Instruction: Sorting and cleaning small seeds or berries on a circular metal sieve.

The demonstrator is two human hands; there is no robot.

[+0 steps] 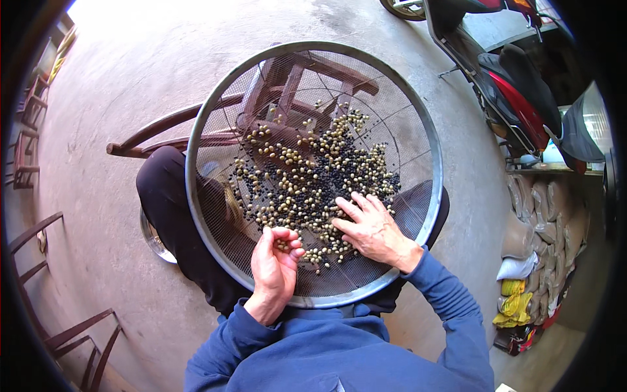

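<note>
A round mesh sieve [438, 176] with a grey rim lies across my lap. Spread over its mesh are round beans [313, 170], some pale tan and some black, thickest around the middle and right. My left hand [274, 264] is at the near left of the mesh, palm up, with fingers curled round a few pale beans. My right hand [372, 228] rests palm down on the pile, its fingers apart and touching beans. Beneath the far part of the sieve, a dark red wooden stool or chair frame [176, 124] shows through the mesh.
A metal bowl [157, 242], partly hidden, sits on the concrete floor by my left leg. Wooden chairs [72, 336] line the left side. At right stand a red and black motorcycle [516, 98] and stacked filled sacks [545, 228], with yellow bags [514, 307] beside them.
</note>
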